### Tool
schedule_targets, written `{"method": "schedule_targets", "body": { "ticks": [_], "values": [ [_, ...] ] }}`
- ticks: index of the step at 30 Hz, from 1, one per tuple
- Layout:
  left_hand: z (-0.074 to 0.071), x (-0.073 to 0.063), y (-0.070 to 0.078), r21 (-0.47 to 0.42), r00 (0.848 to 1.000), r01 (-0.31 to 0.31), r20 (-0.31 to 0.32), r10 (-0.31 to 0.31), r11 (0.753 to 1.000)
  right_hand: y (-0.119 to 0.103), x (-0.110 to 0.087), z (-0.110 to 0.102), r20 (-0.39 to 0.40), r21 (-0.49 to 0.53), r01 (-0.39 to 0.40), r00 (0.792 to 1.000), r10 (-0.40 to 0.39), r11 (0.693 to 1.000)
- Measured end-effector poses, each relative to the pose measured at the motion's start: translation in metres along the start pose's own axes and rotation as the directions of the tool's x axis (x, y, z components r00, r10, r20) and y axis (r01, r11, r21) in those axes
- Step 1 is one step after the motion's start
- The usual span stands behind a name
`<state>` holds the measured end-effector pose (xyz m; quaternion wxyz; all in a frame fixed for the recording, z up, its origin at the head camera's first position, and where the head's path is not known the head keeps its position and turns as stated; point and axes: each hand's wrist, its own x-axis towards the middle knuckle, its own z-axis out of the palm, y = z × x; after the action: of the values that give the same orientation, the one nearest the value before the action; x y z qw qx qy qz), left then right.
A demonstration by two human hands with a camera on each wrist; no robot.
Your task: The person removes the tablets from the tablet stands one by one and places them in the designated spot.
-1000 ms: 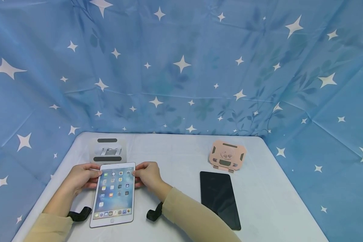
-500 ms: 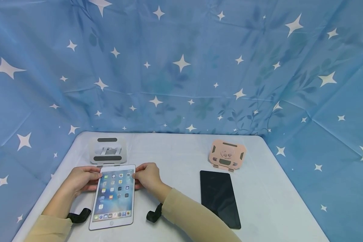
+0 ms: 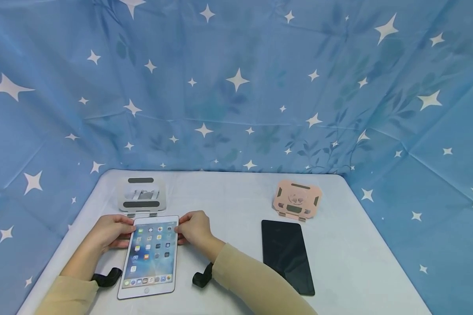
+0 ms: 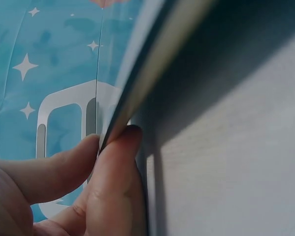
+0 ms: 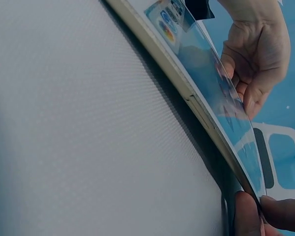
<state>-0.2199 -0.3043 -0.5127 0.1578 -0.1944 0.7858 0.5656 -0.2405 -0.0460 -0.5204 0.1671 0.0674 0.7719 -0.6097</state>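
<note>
A white-framed tablet with a lit screen of app icons is between my two hands. My left hand pinches its upper left edge, thumb on the front and fingers behind. On the upper right edge, my right hand pinches the same way. The right wrist view shows the tablet's slim gold side tilted over the white surface, with shadow beneath. Just beyond its top edge stands a silver tablet stand with dark pads and a cut-out middle; its front hinges show above the tablet.
A dark-screened tablet lies on the white table to the right. Behind it stands a pink tablet stand. Black straps are at both wrists. A blue star-printed curtain encloses the table's back and sides.
The lit tablet has drawn slightly back from the silver stand, uncovering the stand's front hinges. Both hands keep their pinch on it. The head view has shifted a little.
</note>
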Motion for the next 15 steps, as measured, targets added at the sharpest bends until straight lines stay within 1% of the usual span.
{"method": "schedule_targets", "body": {
  "ticks": [9,15],
  "values": [
    [-0.0013,-0.0016,0.0046,-0.017,0.999,0.029,0.02,-0.028,0.999,-0.0014,0.0014,-0.004,0.005,-0.042,0.008,1.0,-0.008,0.999],
    [-0.003,-0.0024,0.006,-0.014,0.999,0.021,0.042,-0.02,1.0,-0.0037,0.0026,-0.0068,0.015,-0.026,-0.048,0.999,0.048,0.999]
  ]
}}
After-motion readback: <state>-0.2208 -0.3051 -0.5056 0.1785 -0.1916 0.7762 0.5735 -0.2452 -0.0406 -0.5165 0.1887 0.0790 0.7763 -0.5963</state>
